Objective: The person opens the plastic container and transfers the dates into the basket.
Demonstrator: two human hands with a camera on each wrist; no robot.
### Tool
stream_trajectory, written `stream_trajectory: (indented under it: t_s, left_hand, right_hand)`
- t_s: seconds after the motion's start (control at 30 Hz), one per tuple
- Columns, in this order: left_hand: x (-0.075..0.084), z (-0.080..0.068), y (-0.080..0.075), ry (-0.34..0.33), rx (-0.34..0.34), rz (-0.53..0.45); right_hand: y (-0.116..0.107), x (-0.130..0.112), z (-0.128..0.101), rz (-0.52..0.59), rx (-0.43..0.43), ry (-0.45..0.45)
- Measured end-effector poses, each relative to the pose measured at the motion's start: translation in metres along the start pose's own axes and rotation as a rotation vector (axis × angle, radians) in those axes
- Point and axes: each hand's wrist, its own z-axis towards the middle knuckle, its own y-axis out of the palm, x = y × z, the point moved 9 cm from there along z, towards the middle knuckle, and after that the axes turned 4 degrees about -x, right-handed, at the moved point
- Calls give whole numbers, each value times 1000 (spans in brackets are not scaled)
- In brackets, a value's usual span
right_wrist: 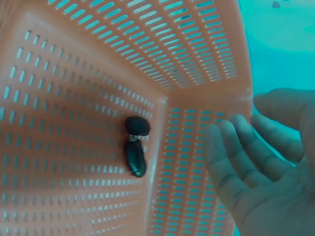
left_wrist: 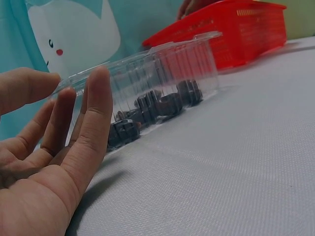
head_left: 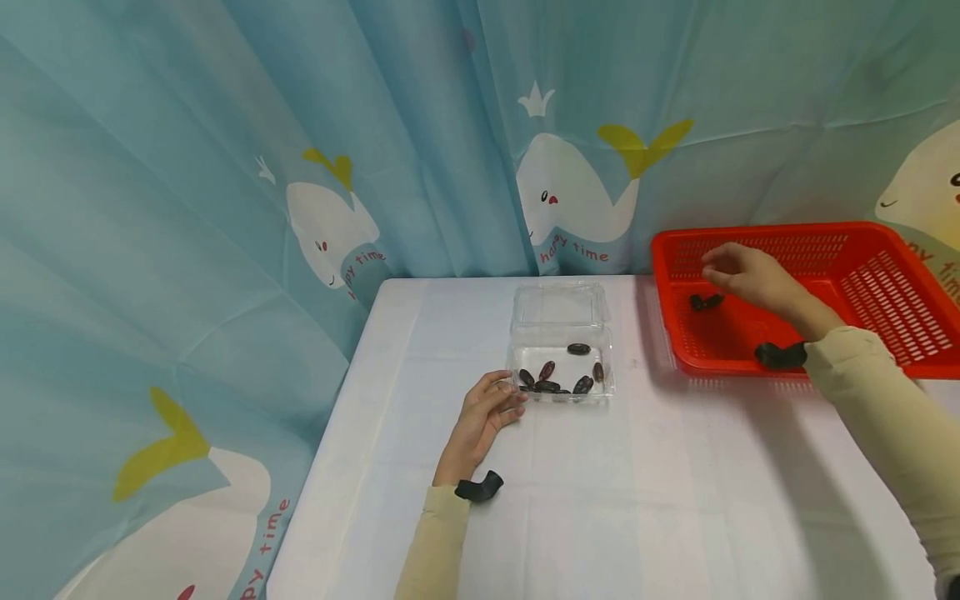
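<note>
A clear plastic clamshell box sits on the table with its lid laid back. Inside it lie several dark brown dates. My left hand is at the box's near left corner, thumb and fingertips pinching its rim. Over the left part of a red plastic basket hovers my right hand, fingers loosely bent and nothing between them. Below that hand, on the basket's floor, two dates rest end to end; the right wrist view shows these dates near a side wall.
A white cloth covers the table. Behind it hangs a blue curtain printed with whales. The basket stands at the back right, to the right of the clear box, with slotted walls.
</note>
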Motion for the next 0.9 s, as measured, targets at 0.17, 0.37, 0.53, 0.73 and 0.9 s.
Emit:
stream_trajectory:
  t_s: [0.17, 0.37, 0.53, 0.73, 0.9]
  left_hand:
    - [-1, 0, -1, 1, 4, -9]
    - [1, 0, 0, 6, 7, -12]
    - [1, 1, 0, 10, 2, -19]
    - [1, 2, 0, 10, -1, -15]
    - [1, 2, 0, 13, 0, -21]
  right_hand:
    - [1, -16, -7, 19, 49, -50]
    - [6, -39, -18, 83, 119, -123]
    - [13, -50, -24, 130, 132, -132]
    - [28, -61, -29, 202, 141, -163]
    - [43, -76, -31, 253, 151, -208]
